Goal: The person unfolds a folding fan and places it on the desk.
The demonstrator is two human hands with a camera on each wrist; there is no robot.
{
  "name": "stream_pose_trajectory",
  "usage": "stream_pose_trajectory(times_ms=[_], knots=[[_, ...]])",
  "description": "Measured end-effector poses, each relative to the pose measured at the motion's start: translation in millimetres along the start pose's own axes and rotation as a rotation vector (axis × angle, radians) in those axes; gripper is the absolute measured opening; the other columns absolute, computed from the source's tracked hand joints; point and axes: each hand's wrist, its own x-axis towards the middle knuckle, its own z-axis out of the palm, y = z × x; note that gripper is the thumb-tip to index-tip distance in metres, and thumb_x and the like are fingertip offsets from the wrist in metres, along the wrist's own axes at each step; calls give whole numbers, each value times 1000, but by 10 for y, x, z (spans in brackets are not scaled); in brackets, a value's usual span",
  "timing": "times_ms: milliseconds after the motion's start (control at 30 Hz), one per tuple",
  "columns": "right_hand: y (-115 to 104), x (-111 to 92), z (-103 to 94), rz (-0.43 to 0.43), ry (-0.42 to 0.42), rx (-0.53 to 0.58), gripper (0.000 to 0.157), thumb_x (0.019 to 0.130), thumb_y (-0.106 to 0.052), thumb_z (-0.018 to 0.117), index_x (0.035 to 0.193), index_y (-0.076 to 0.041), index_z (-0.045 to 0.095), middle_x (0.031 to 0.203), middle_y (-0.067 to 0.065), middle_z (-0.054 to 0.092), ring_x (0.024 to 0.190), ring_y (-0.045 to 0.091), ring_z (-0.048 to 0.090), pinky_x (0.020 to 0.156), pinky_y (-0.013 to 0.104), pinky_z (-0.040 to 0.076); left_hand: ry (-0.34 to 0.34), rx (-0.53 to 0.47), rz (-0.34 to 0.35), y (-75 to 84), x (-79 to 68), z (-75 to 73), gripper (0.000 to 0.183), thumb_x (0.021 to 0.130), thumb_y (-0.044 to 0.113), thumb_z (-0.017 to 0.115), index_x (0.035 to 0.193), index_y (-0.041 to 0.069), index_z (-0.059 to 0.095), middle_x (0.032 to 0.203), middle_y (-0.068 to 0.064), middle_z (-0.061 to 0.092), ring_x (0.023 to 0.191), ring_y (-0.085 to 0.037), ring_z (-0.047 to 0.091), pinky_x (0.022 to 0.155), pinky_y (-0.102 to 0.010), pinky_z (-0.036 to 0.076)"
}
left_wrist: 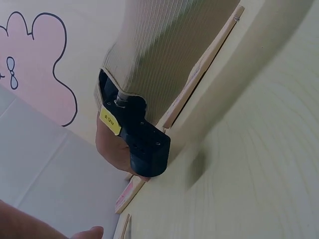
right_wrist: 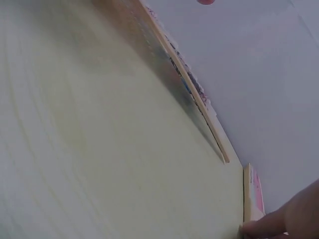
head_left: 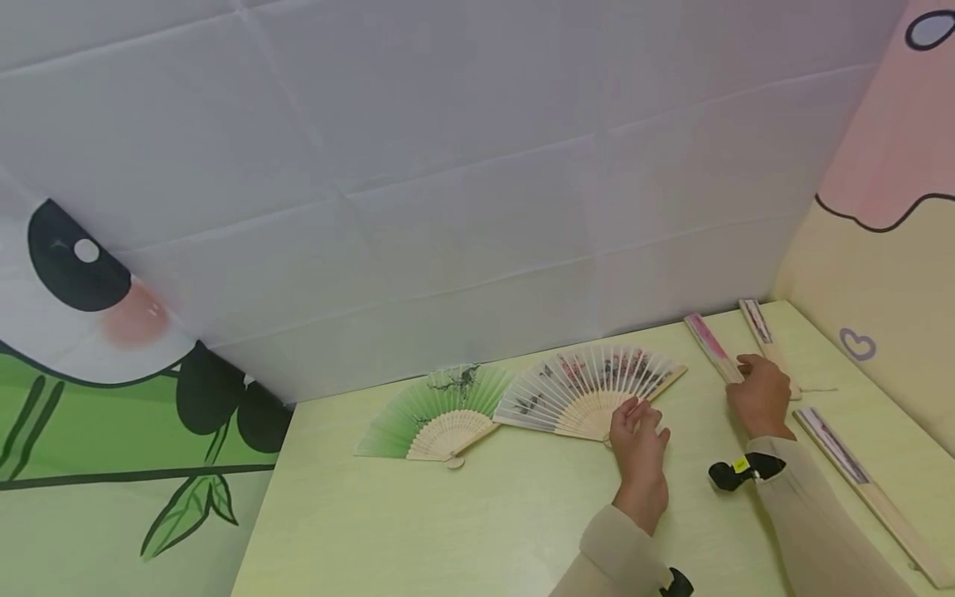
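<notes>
My right hand (head_left: 759, 396) is at the near end of a closed folding fan (head_left: 712, 344) with a pink face, at the back right of the table. In the right wrist view, fingertips (right_wrist: 253, 228) grip the end of that pink fan (right_wrist: 256, 191). My left hand (head_left: 640, 444), its fingers loosely bent and holding nothing, is just in front of a spread white folding fan (head_left: 552, 394) with floral print. This hand overlaps the white fan's right edge in the head view. A spread green folding fan (head_left: 436, 414) lies to the left, touching the white one.
Two more closed fans lie at the right, one by the back edge (head_left: 761, 327) and one along the right side (head_left: 869, 489) beside my right sleeve. The table (head_left: 388, 531) meets a grey cloth wall (head_left: 448, 207) behind and a painted wall (head_left: 880, 307) at right.
</notes>
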Motion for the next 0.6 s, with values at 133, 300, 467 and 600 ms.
stream_pose_trajectory(times_ms=[133, 300, 467, 600], knots=[[-21, -15, -55, 33, -21, -17, 44, 87, 6, 58, 128, 23, 59, 117, 43, 64, 106, 60, 61, 86, 69, 50, -4, 8, -15, -14, -17, -13, 33, 96, -3, 64, 129, -4, 57, 125, -18, 64, 112, -29, 66, 96, -52, 59], [-61, -82, -97, 68, -29, -31, 34, 95, -1, 59, 122, 20, 66, 111, 38, 69, 100, 55, 65, 72, 56, 52, -24, 24, -16, -47, -28, -45, 34, 95, -6, 64, 129, -2, 58, 124, -16, 65, 112, -31, 66, 95, -50, 59], [-101, -197, -116, 71, -33, -10, 32, 96, -5, 65, 119, 17, 69, 108, 35, 72, 95, 53, 69, 65, 46, 50, -43, 40, -18, -63, -24, -64, 37, 94, -9, 66, 129, -2, 61, 124, -15, 65, 107, -27, 65, 90, -45, 60], [-226, -330, -169, 123, -86, 16, 36, 97, -11, 67, 124, 12, 70, 114, 32, 73, 96, 48, 71, 63, 36, 49, -59, 49, -27, -58, -30, -47, 40, 94, -9, 68, 133, -2, 61, 124, -15, 65, 102, -24, 66, 88, -43, 60]])
